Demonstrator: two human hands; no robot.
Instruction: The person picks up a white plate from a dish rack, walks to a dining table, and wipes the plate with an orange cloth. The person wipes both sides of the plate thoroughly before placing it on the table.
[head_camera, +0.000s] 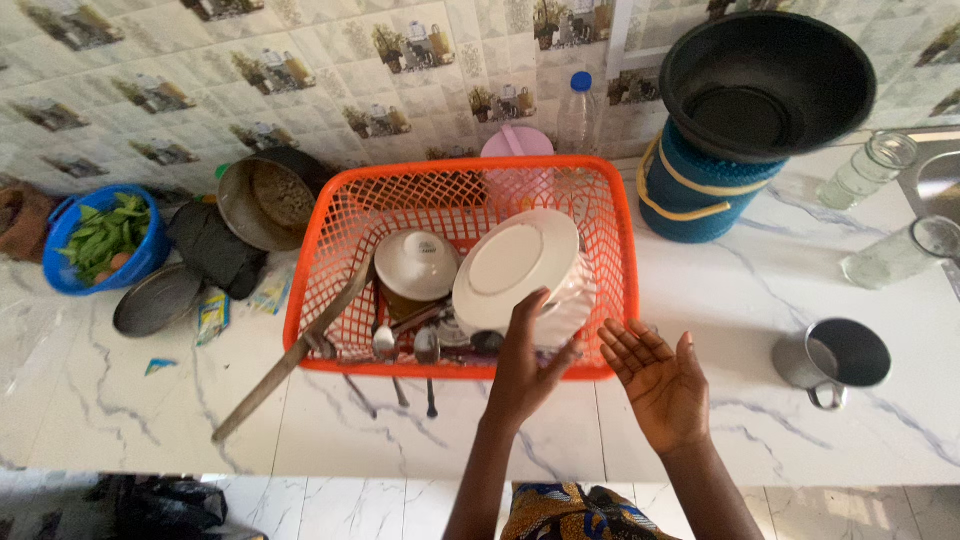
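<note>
My left hand (527, 362) reaches into the orange plastic basket (620, 250) and grips the lower edge of a white plate (510, 265), which leans tilted among a stack of plates. My right hand (660, 380) is open, palm up, just right of the basket's front corner and holds nothing. Inside the basket lie an upturned white bowl (416, 263), spoons (385, 342) and a long wooden-handled utensil (290, 358) that sticks out over the front left rim.
A metal cup (835, 357) stands right of my right hand. Two glass jars (900, 252) lie near the sink. A black basin (765, 85) sits on a blue container. At the left are a blue bowl of greens (100, 240), a metal pot (262, 200) and a lid (157, 298).
</note>
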